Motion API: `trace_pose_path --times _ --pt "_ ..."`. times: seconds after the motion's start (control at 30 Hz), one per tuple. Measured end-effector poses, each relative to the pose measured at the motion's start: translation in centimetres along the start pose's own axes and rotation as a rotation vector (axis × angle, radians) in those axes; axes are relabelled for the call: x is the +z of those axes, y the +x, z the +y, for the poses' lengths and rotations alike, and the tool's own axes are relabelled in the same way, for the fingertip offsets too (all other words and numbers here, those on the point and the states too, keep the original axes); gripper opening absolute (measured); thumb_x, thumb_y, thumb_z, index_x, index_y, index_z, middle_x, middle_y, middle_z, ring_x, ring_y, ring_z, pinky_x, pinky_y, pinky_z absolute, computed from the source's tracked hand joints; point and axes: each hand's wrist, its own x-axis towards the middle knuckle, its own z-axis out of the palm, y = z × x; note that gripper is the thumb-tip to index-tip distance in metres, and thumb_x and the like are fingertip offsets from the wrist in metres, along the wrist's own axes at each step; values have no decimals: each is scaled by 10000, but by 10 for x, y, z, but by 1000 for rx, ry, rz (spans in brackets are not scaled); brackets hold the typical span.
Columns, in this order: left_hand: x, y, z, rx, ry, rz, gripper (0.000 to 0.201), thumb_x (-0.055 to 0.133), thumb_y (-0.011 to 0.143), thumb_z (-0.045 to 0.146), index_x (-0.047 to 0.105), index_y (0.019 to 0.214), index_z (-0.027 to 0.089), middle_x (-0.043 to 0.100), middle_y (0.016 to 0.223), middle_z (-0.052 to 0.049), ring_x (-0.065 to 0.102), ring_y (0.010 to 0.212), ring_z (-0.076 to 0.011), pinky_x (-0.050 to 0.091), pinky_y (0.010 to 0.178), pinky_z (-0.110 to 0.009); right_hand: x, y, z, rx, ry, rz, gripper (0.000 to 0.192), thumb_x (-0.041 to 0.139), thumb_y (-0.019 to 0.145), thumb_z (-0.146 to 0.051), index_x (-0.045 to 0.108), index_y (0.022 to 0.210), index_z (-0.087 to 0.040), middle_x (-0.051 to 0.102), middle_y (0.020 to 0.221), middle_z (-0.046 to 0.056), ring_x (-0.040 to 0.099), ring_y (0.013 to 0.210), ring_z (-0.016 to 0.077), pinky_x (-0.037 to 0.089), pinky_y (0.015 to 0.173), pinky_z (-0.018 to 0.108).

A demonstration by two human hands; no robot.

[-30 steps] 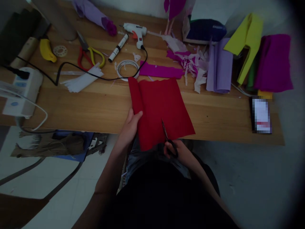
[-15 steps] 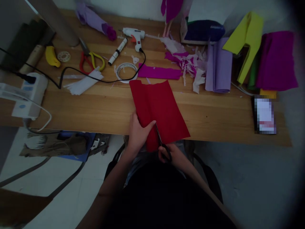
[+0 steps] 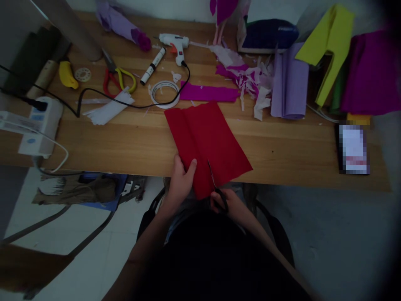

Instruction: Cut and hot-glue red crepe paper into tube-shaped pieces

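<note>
A sheet of red crepe paper (image 3: 216, 138) lies partly on the table, its near end hanging over the front edge. My left hand (image 3: 182, 177) grips its left side, thumb on top and fingers underneath. My right hand (image 3: 230, 202) is closed round the black handles of a pair of scissors (image 3: 221, 199). One narrow blade lies over the red paper, pointing away from me; the other blade is hidden, apparently beneath the sheet. Just past the paper's far edge lies a magenta paper strip (image 3: 209, 92).
Behind the sheet are a roll of tape (image 3: 165, 105), a white glue gun (image 3: 175, 42), a marker (image 3: 153, 67) and pliers (image 3: 116, 75). Paper scraps (image 3: 250, 79), a lilac roll (image 3: 290, 83) and a phone (image 3: 353, 148) lie to the right. A power strip (image 3: 40, 127) stands left.
My left thumb has shifted left, away from the scissors blade. The red sheet's far left corner has moved slightly left, and the view has turned a little.
</note>
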Motion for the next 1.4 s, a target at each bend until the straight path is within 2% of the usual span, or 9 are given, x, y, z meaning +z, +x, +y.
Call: trace_pose_path --times 0.1,0.27,0.47,0.6,0.73,0.93,1.1,1.4 --pt "2 3 -1 -62 -48 -6 269 520 881 333 448 1092 182 603 1179 -114 581 1129 -230 449 1021 -421 -3 0 -1 -4 -25 -14 581 485 807 -696 530 579 -163 478 514 -11 416 516 103 304 548 248" --pt "2 1 3 -54 -54 -32 287 525 873 306 425 1117 193 596 1229 -112 572 1160 -220 422 1060 -421 -4 2 -5 -2 -40 -38 579 501 792 -702 532 585 -162 484 528 -10 415 515 102 312 546 249" --pt "-1 -1 11 -42 -28 -73 550 715 719 295 400 1156 189 592 1224 -124 603 1115 -249 473 1004 -434 -4 -1 -9 -9 -29 -73 555 500 804 -686 557 650 -156 505 558 -7 435 539 108 335 555 243" --pt "-1 -1 14 14 45 -11 540 719 708 268 415 1147 189 590 1204 -118 593 1123 -254 457 1024 -436 -6 -10 -16 24 -24 -125 535 484 839 -661 616 773 -147 538 629 4 463 582 115 342 570 239" --pt "2 0 15 81 77 49 544 694 739 259 394 1188 195 574 1213 -114 584 1134 -249 451 1034 -417 -9 -23 -21 42 -51 -156 609 425 819 -740 595 797 -155 525 661 11 473 628 129 366 609 252" --pt "1 0 21 147 118 65 556 684 745 244 384 1211 210 583 1197 -105 590 1113 -252 461 1017 -432 -19 -42 -25 -38 -147 -309 680 343 779 -822 540 858 -176 526 788 37 452 704 144 385 651 271" --pt "-1 0 31 180 133 73 559 676 739 249 391 1216 190 569 1223 -119 568 1153 -267 442 1035 -446 -21 -39 -33 -103 -166 -270 693 245 795 -830 509 820 -189 493 760 26 407 658 131 367 605 265" --pt "-1 -5 35 126 69 35 520 674 742 247 411 1186 185 592 1202 -120 576 1151 -271 445 1032 -463 -17 -22 -46 -85 -141 -178 710 313 746 -861 519 754 -181 502 711 20 427 639 130 347 597 270"
